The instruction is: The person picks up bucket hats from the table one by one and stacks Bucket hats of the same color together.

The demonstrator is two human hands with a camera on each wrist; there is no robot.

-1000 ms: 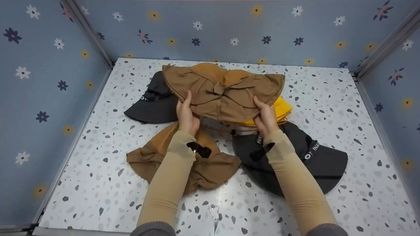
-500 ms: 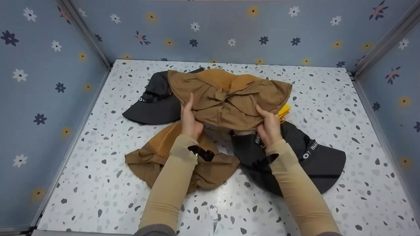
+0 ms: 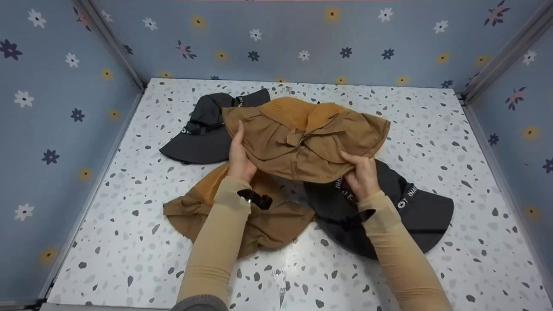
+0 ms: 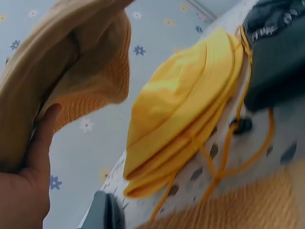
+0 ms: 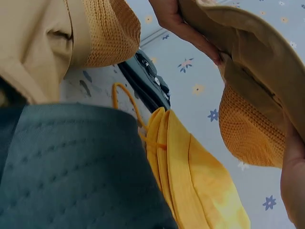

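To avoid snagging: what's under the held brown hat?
Below that hat, wrist views show layered yellow fabric and cord on the table; whatever the fabric covers is hidden.

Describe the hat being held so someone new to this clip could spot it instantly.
On the speckled white table, find the left hand and right hand reaching over it. Between them is the held hat, brown with a knot and mustard mesh crown. Unlike the similar brown hat lying beneath the left sleeve, it is raised off the table.

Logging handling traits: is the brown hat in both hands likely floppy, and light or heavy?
The held brown hat is probably floppy: its crown caves inward. It seems light, being partly mesh-like. The creased brim should bend if pushed.
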